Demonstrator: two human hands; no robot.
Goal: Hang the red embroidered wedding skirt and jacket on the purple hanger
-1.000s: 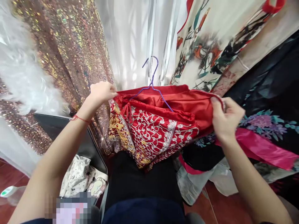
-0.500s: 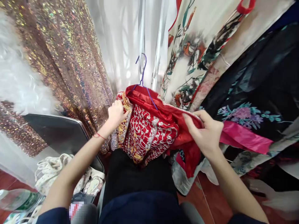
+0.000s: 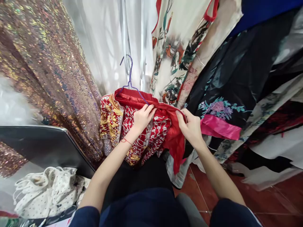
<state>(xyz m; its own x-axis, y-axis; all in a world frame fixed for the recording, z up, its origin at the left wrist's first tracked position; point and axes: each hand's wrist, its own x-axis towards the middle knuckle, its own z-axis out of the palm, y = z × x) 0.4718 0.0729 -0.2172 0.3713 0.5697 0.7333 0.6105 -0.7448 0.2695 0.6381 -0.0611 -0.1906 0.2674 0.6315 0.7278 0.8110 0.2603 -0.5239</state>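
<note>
A red garment (image 3: 127, 121) with gold and silver embroidery lies across my lap, its smooth red lining showing along the upper edge. The hook of a purple hanger (image 3: 130, 75) rises out of its neck opening. My left hand (image 3: 142, 118) is closed on the garment's upper edge near the middle, close to the hanger's arm. Farther right, my right hand (image 3: 190, 125) pinches the same edge between thumb and fingers. Loose red lining hangs down between and below my hands. The hanger's lower part is hidden inside the cloth.
Sequined fabric (image 3: 54, 63) hangs at left, white sheer cloth (image 3: 104, 41) behind. A floral-print garment (image 3: 175, 53) and a black garment (image 3: 227, 75) with a pink band hang at right. A dotted white bag (image 3: 47, 189) sits by a dark panel (image 3: 42, 148) at lower left.
My left hand has moved right, from the embroidered left edge to the middle of the garment's upper edge. The right hand keeps its hold. The whole view has shifted somewhat to the right.
</note>
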